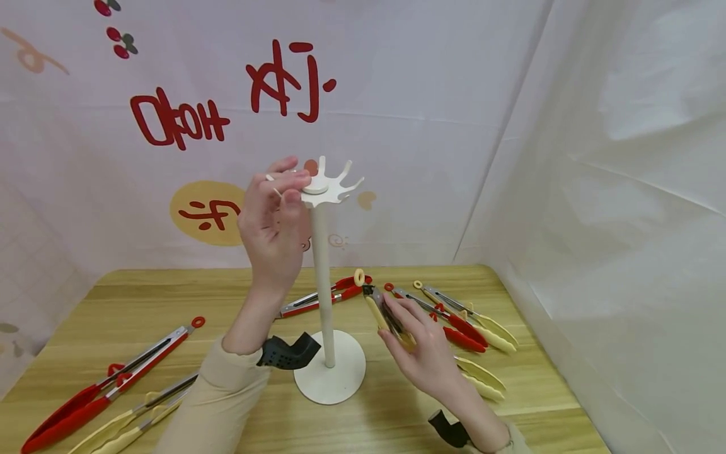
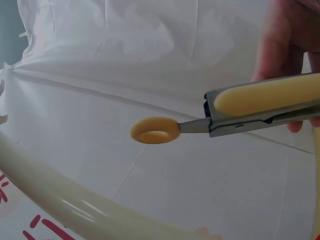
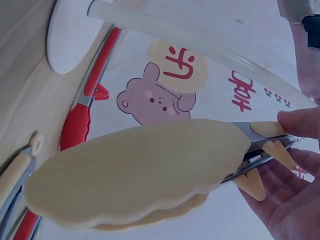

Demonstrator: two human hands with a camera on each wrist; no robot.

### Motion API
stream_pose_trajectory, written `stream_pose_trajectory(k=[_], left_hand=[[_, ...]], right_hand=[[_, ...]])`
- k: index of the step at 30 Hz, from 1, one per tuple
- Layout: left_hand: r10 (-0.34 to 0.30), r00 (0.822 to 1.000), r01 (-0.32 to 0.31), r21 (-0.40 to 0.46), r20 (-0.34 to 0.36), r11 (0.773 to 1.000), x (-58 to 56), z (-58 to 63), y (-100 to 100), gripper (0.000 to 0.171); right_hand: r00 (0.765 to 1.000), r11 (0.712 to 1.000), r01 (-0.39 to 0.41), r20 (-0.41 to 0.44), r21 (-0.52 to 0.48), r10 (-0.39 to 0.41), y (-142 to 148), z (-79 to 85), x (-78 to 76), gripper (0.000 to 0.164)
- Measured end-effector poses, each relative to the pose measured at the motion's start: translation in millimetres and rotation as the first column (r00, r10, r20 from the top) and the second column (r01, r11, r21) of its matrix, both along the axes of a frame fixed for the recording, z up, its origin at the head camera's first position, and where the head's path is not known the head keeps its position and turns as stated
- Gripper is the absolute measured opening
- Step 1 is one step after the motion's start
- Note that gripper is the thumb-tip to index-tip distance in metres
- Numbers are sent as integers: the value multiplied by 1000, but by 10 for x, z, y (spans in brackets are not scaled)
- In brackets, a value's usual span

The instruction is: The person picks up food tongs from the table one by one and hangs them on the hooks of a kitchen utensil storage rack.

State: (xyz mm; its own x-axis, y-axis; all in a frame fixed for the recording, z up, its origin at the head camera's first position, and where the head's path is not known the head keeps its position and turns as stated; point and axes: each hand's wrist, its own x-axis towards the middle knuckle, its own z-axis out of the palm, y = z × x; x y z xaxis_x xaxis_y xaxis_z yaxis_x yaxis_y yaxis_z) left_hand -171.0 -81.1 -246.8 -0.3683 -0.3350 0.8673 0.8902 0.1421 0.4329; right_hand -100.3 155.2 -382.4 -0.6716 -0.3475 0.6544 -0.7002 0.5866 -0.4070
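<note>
A white utensil stand (image 1: 321,271) rises from a round base, with curved hooks spreading around its top. My left hand (image 1: 271,233) grips the hooked top on its left side, thumb below and fingers over the rim. Yellow-tipped tongs (image 3: 140,175) are held in my right hand (image 1: 422,347), to the right of the pole. Their yellow pull ring (image 2: 155,131) points up toward the stand's top and their scalloped head hangs downward. In the head view, the right hand hides much of these tongs.
Red tongs (image 1: 79,410) and yellow tongs (image 1: 113,434) lie on the table's left. More red tongs (image 1: 347,294) lie behind the pole. At the right are red tongs (image 1: 467,339), yellow tongs (image 1: 499,331) and another yellow head (image 1: 482,380). White sheeting hangs behind and at right.
</note>
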Motion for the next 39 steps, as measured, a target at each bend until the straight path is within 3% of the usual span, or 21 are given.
stream_pose_trajectory(k=[4, 9, 24, 39], left_hand=[[12, 1000, -12, -2, -1, 1000, -72, -12, 32, 69], [29, 1000, -29, -10, -10, 1000, -164, -23, 63, 68], [-3, 1000, 2, -19, -31, 1000, -293, -57, -67, 65], [18, 1000, -18, -15, -14, 1000, -222, -65, 31, 67]], right_hand=[[999, 999, -34, -1, -30, 34, -2, 27, -130, 66], [995, 996, -76, -62, -55, 73, -4, 50, -315, 68], [991, 986, -95, -106, -138, 81, -269, 182, -449, 65], [987, 969, -122, -131, -214, 95, -234, 346, -529, 66]])
